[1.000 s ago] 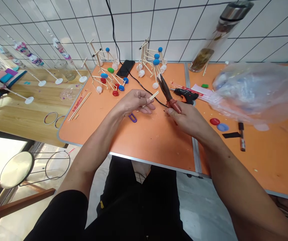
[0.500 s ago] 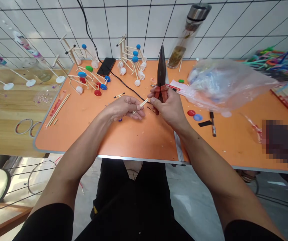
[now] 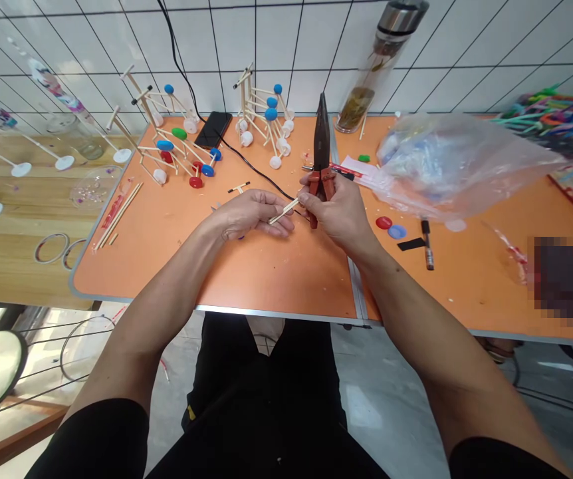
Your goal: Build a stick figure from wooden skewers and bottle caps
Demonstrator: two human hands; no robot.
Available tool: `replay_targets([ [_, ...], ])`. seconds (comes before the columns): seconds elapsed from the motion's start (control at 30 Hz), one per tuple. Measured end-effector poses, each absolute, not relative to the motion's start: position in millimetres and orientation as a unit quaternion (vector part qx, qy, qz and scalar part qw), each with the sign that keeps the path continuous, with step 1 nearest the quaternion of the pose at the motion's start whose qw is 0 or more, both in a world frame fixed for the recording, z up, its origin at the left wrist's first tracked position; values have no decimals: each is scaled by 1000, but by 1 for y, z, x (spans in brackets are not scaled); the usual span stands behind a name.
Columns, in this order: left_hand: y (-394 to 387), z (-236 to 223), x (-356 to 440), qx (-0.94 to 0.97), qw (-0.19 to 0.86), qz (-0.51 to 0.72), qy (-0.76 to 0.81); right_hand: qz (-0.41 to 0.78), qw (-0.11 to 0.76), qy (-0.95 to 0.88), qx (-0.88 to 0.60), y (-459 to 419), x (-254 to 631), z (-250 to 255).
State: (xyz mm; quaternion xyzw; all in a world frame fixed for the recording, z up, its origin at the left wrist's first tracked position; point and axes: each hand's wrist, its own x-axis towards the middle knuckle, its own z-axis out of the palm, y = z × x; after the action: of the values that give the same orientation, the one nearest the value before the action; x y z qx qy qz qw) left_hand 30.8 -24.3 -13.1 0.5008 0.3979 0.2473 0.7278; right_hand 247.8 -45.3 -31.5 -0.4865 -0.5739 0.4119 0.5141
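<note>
Two or so short wooden sticks (image 3: pixel 283 211) lie between my hands over the orange table. My left hand (image 3: pixel 252 214) holds their lower end between thumb and fingers, its other fingers extended beneath. The thumb and fingertip of my right hand (image 3: pixel 339 209) meet the sticks' upper end. That same hand grips a pair of pliers (image 3: pixel 322 143) with red handles, the dark jaws pointing up and closed. Just beyond my left hand lies a small stick piece with black ends (image 3: pixel 239 188).
Stick models with coloured caps (image 3: pixel 179 134) (image 3: pixel 271 114) stand at the back, near a phone (image 3: pixel 213 130) and a black cable (image 3: pixel 251 169). On the right are a glass bottle (image 3: pixel 359 106), a plastic bag (image 3: pixel 446 166) and a marker (image 3: pixel 428 246). Loose sticks (image 3: pixel 119 216) lie left.
The sticks have shifted slightly right in my left hand, and their upper end now reaches my right thumb. The pliers stay upright in my right hand. The view has shifted slightly.
</note>
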Motion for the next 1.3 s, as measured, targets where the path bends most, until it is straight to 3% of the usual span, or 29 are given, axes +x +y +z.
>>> replay_targets([
  [0.63, -19, -16, 21, 497, 737, 331, 316, 459, 589, -463, -478, -36, 260, -33],
  [1.0, -18, -16, 22, 498, 720, 352, 330, 445, 585, -482, -477, -39, 257, -28],
  [1.3, -23, -3, 23, 556, 680, 294, 376, 427, 552, -518, -496, -44, 256, -21],
])
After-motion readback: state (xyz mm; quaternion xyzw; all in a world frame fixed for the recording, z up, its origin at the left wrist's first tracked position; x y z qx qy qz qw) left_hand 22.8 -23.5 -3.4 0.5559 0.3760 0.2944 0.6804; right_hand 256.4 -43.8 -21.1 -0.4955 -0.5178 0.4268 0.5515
